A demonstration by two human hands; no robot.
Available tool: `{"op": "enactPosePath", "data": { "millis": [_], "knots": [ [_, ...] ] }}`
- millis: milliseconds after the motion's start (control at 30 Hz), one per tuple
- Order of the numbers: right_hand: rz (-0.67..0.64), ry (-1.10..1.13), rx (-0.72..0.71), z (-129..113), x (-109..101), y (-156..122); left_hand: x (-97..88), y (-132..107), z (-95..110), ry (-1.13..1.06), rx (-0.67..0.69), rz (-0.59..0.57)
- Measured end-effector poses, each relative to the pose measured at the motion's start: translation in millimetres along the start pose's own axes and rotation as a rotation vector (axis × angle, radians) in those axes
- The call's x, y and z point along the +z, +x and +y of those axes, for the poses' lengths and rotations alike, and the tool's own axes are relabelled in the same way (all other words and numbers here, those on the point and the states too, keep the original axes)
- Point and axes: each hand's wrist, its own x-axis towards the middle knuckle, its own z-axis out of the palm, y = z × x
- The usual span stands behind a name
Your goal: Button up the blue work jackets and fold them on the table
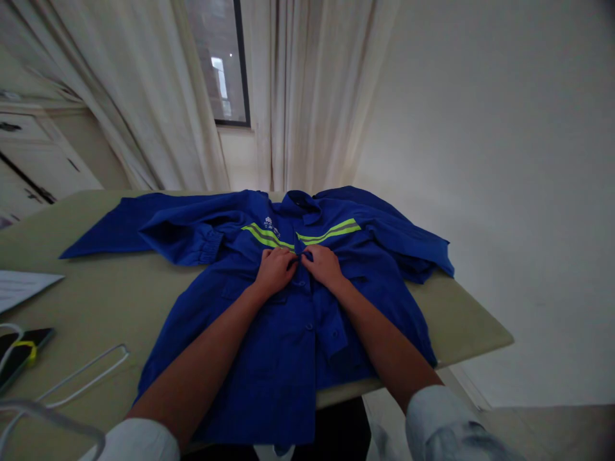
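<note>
White wire hangers and a black phone with a yellow band lie on the worktop near a paper sheet; cream curtains flank a dark-framed window.

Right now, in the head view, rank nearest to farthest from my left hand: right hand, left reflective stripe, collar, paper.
1. Right hand: beside it, centre.
2. Lime reflective stripe: above, left.
3. Blue collar: farther up, centre.
4. Sheet of paper: far left.

the work jacket was royal blue, with yellow-green reflective stripes across its chest; the table was pale olive.
</note>
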Motion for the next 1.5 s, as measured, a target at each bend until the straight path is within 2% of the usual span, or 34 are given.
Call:
{"op": "enactPosePath", "data": {
  "millis": [100, 267, 500, 600, 767, 933, 1200, 1367, 1433, 1500],
  "knots": [
    [0.001, -0.072, -0.091, -5.9, 0.1, -6.8, -2.8, -0.9, 1.6, 0.009, 0.019, 0.008],
    [-0.011, -0.200, -0.078, -13.1, -0.1, -6.2, -3.4, -1.6, 4.4, 0.014, 0.044, -0.006],
    [-0.016, -0.295, -0.098, -17.8, 3.8, -3.2, 0.7, -2.3, 5.5, 0.026, -0.029, -0.014],
    [-0.032, -0.233, -0.076, -16.6, -2.5, -7.1, 1.9, -2.3, 6.3, 0.026, -0.069, -0.023],
    [-0.104, -0.021, -0.190, -6.0, -8.4, -11.9, 2.8, -1.0, 4.6, 0.000, -0.061, -0.047],
    [-0.058, 0.162, -0.176, 3.9, -4.3, -7.7, 2.0, 0.2, 0.2, -0.085, -0.048, -0.026],
    [0.029, 0.149, -0.150, 5.3, -0.3, -9.0, -2.3, 2.0, -1.0, -0.159, -0.059, -0.024],
    [0.065, 0.193, -0.162, 9.8, 1.9, -4.0, -6.5, 1.4, 2.1, -0.199, -0.015, -0.018],
    [0.088, 0.205, -0.152, 12.8, -2.8, -2.2, -10.9, 3.6, 2.2, -0.227, -0.047, -0.051],
    [0.133, 0.186, -0.096, 17.2, -12.8, -1.7, -16.5, 7.1, 1.4, -0.268, -0.143, -0.121]
  ]
}}
